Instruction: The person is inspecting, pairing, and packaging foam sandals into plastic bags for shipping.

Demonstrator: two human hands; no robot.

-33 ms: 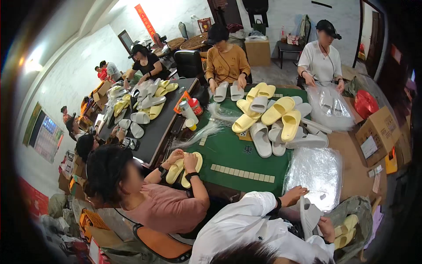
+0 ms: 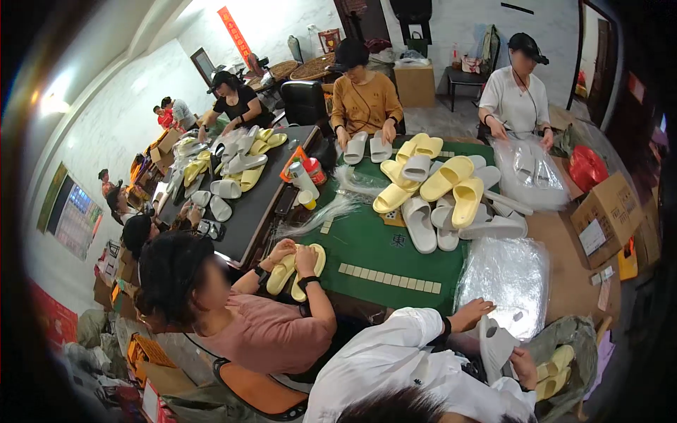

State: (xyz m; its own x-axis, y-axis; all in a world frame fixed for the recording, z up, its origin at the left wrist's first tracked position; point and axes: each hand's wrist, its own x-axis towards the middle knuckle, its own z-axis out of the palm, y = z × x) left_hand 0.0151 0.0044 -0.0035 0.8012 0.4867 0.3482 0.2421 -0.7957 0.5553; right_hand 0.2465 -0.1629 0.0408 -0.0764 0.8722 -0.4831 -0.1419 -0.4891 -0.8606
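Note:
In my right hand (image 2: 524, 368) is a grey slide slipper (image 2: 496, 347), closed around one end, the slipper tipped on edge before my chest. My left hand (image 2: 471, 315) is open, its fingers stretched out at the near edge of a stack of clear plastic bags (image 2: 504, 271); whether they touch the bags I cannot tell. Yellow slippers (image 2: 557, 370) show in a clear bag-lined container (image 2: 582, 338) beyond my right hand. A pile of yellow slippers (image 2: 446, 176) and grey slippers (image 2: 419, 224) lies farther back on the green table cover (image 2: 367, 243).
To my left, a person in pink (image 2: 271, 324) handles a yellow pair. Across the table, a person in orange (image 2: 367, 102) touches grey slippers, and a person in white (image 2: 518, 99) holds a clear bag. Cardboard boxes (image 2: 605, 215) stand at right; a row of tiles (image 2: 389, 278) lies ahead.

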